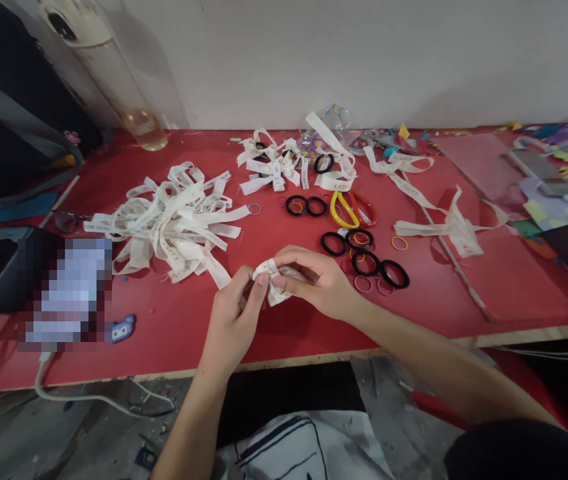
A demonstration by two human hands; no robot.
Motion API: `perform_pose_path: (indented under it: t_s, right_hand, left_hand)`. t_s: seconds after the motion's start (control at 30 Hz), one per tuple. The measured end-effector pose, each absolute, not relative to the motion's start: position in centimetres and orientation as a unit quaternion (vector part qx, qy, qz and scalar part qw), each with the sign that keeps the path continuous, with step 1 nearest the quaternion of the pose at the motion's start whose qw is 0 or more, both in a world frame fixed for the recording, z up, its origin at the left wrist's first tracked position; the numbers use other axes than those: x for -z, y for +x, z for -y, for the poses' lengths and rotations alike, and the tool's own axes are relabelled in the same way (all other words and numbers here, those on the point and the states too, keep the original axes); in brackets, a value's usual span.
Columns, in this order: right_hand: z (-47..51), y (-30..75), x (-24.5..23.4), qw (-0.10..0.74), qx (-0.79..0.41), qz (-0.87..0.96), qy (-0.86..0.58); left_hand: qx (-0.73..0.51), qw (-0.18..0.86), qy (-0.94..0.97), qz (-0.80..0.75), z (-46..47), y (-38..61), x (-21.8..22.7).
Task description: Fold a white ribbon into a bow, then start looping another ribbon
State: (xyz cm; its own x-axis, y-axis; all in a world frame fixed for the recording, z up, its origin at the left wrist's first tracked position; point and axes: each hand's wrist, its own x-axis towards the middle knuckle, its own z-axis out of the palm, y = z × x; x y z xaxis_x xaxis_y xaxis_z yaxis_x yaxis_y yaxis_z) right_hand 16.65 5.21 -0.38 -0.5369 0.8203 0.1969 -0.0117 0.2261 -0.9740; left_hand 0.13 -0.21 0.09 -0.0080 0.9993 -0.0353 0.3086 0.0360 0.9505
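A small white ribbon bow (278, 291) is pinched between both my hands, just above the front part of the red table. My left hand (237, 310) grips its left side with thumb and forefinger. On its other side, my right hand (317, 280) has thumb and fingers closed round the ribbon. Left of my hands lies a loose heap of white printed ribbon strips (174, 220). Several black hair ties (365, 262) and thin coloured elastic bands (363, 284) lie to the right. My fingers partly cover the bow.
Finished-looking ribbon bows (277, 170) lie at the back, near a yellow hair clip (344, 211) and a red one (364, 208). More ribbon (459, 227) is on the right. At left are a bottle (129, 93), a plugged-in phone (71, 290) and a blue trinket (123, 329).
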Motion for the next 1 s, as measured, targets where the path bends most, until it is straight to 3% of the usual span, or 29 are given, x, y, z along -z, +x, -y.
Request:
perform_pose_path:
  t_s: [1.0]
  right_hand:
    - [-5.25,16.71,0.36,0.381,-0.525,0.7,-0.298]
  left_hand:
    - [-0.392,0.424,0.562,-0.593,0.25,0.06,-0.2]
